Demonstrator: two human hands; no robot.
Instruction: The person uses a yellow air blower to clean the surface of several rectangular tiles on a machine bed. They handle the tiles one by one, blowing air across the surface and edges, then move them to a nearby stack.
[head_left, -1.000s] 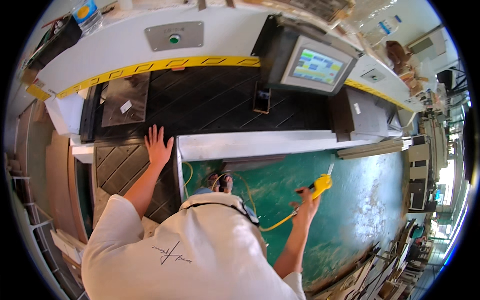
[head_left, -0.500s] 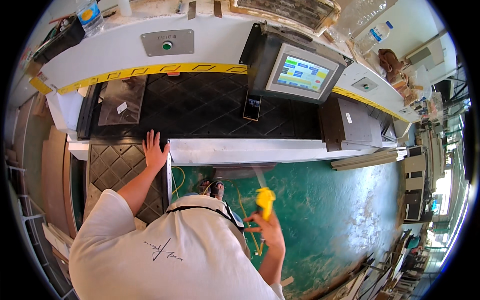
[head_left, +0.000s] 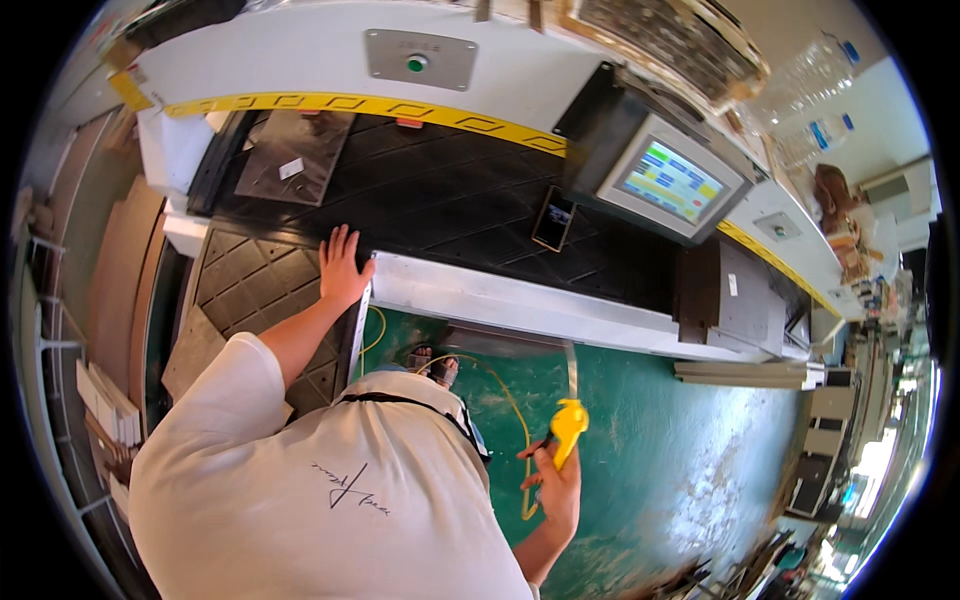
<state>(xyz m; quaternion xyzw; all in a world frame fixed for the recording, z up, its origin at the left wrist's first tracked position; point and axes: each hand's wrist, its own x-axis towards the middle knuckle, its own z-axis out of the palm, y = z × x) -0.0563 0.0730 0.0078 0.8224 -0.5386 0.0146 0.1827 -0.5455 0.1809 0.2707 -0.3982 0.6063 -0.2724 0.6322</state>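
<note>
My left hand [head_left: 343, 268] lies with fingers spread on the front edge of the black padded worktop [head_left: 430, 215], at the corner beside the white front rail [head_left: 500, 298]. Low on the right, my right hand [head_left: 560, 490] is wrapped round a yellow air blow gun [head_left: 570, 422], held over the green floor. A pale, thin nozzle extends upward from the gun, toward the bench. A thin yellow hose [head_left: 518, 410] loops over the floor by my feet and rises near my right hand; its joint with the gun is partly hidden by the hand.
A control screen [head_left: 672, 180] overhangs the worktop, with a phone [head_left: 553, 218] lying to its left. A metal plate [head_left: 297, 160] rests at the far left. Dark box-like parts [head_left: 735, 300] stand at the right end, above stacked strips [head_left: 745, 374]. Plastic bottles [head_left: 815, 138] stand behind.
The view has turned, so the bench appears tilted down to the right. My right hand still holds the blow gun, which is less blurred now. My left hand stays on the worktop edge.
</note>
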